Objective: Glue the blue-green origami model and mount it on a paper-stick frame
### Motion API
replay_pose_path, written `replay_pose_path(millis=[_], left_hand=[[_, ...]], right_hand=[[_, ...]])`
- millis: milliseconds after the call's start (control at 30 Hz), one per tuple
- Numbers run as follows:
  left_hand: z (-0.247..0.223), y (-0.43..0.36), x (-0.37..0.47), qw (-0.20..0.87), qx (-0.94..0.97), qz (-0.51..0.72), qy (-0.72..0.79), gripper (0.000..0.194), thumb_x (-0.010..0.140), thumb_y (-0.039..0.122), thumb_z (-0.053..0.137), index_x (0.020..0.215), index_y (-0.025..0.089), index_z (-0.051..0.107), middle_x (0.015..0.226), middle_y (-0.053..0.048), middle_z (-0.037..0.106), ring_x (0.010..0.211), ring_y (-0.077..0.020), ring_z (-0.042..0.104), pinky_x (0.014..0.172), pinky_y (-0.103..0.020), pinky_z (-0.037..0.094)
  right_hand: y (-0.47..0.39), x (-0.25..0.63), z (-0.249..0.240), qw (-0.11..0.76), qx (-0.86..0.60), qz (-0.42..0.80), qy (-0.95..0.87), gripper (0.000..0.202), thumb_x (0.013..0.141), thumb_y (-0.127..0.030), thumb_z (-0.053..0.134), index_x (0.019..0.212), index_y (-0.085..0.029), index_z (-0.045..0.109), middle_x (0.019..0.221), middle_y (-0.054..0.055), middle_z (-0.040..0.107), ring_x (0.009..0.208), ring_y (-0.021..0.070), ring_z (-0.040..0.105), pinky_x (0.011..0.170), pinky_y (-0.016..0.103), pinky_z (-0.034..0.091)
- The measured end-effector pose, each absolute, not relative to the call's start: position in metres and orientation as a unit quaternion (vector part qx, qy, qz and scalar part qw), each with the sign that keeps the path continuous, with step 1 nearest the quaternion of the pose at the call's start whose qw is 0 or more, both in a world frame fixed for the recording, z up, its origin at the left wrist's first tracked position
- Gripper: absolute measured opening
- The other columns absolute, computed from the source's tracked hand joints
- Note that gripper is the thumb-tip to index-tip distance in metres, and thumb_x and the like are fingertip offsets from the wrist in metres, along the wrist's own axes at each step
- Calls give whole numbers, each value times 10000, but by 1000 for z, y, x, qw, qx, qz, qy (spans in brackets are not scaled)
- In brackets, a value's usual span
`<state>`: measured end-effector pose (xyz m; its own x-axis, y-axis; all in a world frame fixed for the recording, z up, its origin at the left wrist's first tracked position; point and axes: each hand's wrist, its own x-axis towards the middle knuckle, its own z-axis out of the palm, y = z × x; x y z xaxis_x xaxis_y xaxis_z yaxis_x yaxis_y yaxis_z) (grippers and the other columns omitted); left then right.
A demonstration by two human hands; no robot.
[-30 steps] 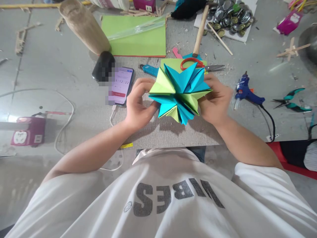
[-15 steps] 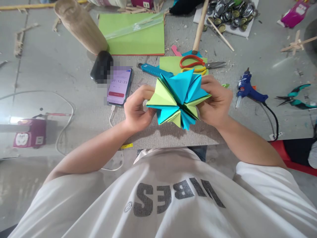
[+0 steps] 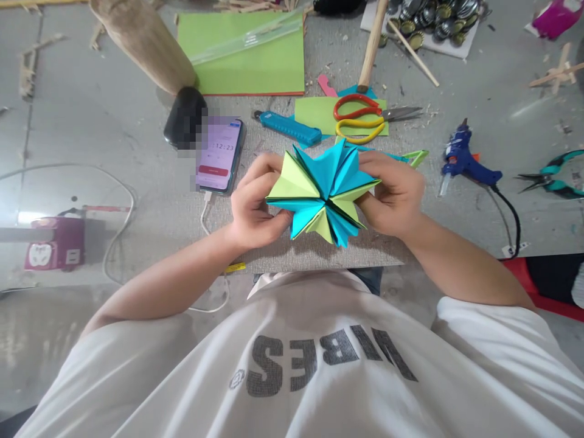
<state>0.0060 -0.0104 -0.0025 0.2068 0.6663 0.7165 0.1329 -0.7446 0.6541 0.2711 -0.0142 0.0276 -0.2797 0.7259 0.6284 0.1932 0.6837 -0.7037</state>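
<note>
Between my two hands is a folded paper star (image 3: 325, 193) in blue and light green, its pointed flaps fanned around a dark centre. My left hand (image 3: 258, 204) grips its left side, with the thumb below and the fingers curled. On the opposite side my right hand (image 3: 391, 191) is closed on the star, its fingertips partly hidden behind the flaps. A strip of folded green and blue paper (image 3: 415, 158) pokes out beyond my right hand. Just past the star lie scissors (image 3: 360, 125) with red and yellow handles and a blue utility knife (image 3: 289, 128).
A phone (image 3: 219, 155) on a white cable lies left of my hands, beside a black-headed mallet (image 3: 185, 115). Green paper sheets (image 3: 246, 55) lie farther back. To the right are a blue glue gun (image 3: 468, 155), pliers (image 3: 554, 176) and bottle caps (image 3: 438, 21).
The star has tilted, so its centre shows more fully and its flaps look more evenly spread. Both hands keep hold of it. The green and blue strip shows more on the right.
</note>
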Motion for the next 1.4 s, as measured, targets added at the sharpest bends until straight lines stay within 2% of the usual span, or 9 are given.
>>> replay_pose_path(millis=[100, 200, 300, 433, 600, 900, 1033, 1267, 1400], left_hand=[[-1, -8, 5, 244, 732, 578, 265, 500, 950, 753, 817, 960, 257, 755, 1321, -130, 681, 1240, -357, 712, 1040, -607, 615], [-1, -6, 5, 352, 721, 547, 237, 457, 970, 715, 830, 1020, 263, 788, 1432, -144, 720, 1343, -381, 722, 1121, -637, 618], [-1, -5, 6, 468, 682, 500, 256, 400, 956, 664, 873, 1059, 281, 828, 1350, -138, 788, 1351, -382, 759, 1127, -597, 649], [-5, -5, 6, 528, 633, 505, 258, 386, 902, 624, 950, 1076, 289, 871, 1340, -124, 808, 1338, -352, 771, 1163, -552, 649], [-2, -10, 7, 527, 627, 506, 270, 248, 925, 475, 969, 1119, 329, 919, 1323, -101, 817, 1325, -310, 770, 1213, -524, 618], [6, -28, 13, 547, 572, 530, 305, 259, 889, 525, 992, 1008, 305, 924, 1352, -111, 796, 1297, -321, 784, 1177, -508, 645], [12, -34, 14, 543, 559, 535, 325, 244, 884, 490, 1000, 1001, 290, 923, 1358, -110, 792, 1197, -283, 800, 1121, -465, 671], [20, -38, 19, 579, 530, 516, 344, 316, 902, 536, 966, 1060, 267, 917, 1346, -112, 808, 1200, -290, 796, 1090, -420, 676], [16, -36, 17, 588, 529, 514, 332, 374, 878, 529, 987, 1126, 262, 903, 1376, -114, 807, 1178, -285, 795, 1056, -406, 672]], right_hand=[[-15, 270, 26, 516, -320, 293, -738, 135, 965, -446, 813, 1059, -365, 866, 1001, 3, 861, 897, 252, 805, 848, 474, 700], [-15, 270, 26, 500, -325, 366, -714, 169, 939, -512, 855, 1055, -390, 871, 993, -10, 852, 876, 238, 787, 837, 447, 685], [-13, 270, 25, 494, -322, 417, -691, 163, 948, -481, 867, 1060, -366, 889, 972, -3, 846, 868, 213, 771, 813, 392, 657], [-9, 269, 20, 483, -350, 446, -667, 232, 920, -522, 905, 977, -298, 888, 865, -2, 811, 785, 182, 722, 720, 330, 616], [-13, 265, 16, 477, -380, 490, -623, 292, 881, -569, 953, 905, -295, 853, 845, 1, 792, 789, 184, 693, 721, 331, 605], [-36, 251, 28, 464, -370, 582, -556, 365, 826, -557, 1019, 982, -285, 831, 930, 21, 785, 841, 209, 701, 781, 367, 603], [-46, 246, 35, 478, -320, 616, -538, 309, 924, -554, 951, 1006, -277, 840, 953, 26, 787, 850, 198, 701, 811, 356, 599], [-47, 248, 37, 453, -353, 624, -529, 407, 926, -653, 926, 972, -271, 794, 873, 3, 713, 764, 170, 645, 713, 327, 579], [-45, 245, 35, 474, -373, 600, -526, 390, 918, -627, 944, 886, -272, 785, 790, -11, 681, 707, 151, 595, 648, 308, 537]])
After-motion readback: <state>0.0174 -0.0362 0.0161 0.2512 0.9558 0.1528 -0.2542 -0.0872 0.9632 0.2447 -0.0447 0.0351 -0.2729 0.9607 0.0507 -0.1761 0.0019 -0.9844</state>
